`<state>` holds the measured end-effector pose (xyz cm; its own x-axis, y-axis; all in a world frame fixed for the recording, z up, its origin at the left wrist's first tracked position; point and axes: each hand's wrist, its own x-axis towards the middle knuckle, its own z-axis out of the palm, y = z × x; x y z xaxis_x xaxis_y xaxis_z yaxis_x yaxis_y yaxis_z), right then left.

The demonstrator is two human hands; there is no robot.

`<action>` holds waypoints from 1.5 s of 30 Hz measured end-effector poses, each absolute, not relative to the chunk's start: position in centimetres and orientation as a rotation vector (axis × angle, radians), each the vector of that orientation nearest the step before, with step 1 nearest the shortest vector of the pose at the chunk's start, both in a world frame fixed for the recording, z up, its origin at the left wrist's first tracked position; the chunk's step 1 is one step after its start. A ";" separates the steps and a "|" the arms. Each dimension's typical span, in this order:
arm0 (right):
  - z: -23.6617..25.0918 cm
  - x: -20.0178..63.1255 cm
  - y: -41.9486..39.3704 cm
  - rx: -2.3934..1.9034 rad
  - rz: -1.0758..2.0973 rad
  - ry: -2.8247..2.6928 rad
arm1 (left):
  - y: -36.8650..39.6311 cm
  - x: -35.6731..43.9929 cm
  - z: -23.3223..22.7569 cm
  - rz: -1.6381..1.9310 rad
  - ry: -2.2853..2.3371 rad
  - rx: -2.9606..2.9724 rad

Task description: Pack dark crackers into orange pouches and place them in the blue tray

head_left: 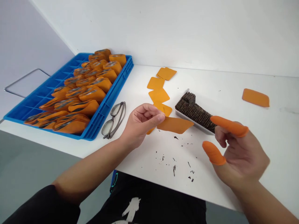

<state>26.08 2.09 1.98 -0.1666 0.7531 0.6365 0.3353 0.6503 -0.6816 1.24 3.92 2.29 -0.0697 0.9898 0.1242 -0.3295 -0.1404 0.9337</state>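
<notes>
You wear two matte orange finger cots on your right hand [243, 160]: an index-finger cot [230, 126] and a thumb cot [213, 153], each with a smooth, rounded tip and a thicker rolled rim at its base. Your left hand [141, 126] is bare, and on that arm a black sleeve [44, 207] ends near the elbow. The black garment [161, 193] at your lap carries an irregular white print [132, 208], and at its left edge thin turquoise lines [114, 182] show beside a narrow blue strip.
</notes>
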 end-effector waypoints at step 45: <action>2.8 26.1 2.0 -0.907 1.515 -1.588 | 0.9 3.6 2.5 1.456 0.713 1.678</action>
<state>26.14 2.04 2.83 -0.4694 0.8818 0.0448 -0.0036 0.0488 -0.9988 3.62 0.87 2.49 0.1837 0.8229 0.5377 -0.0792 -0.5328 0.8425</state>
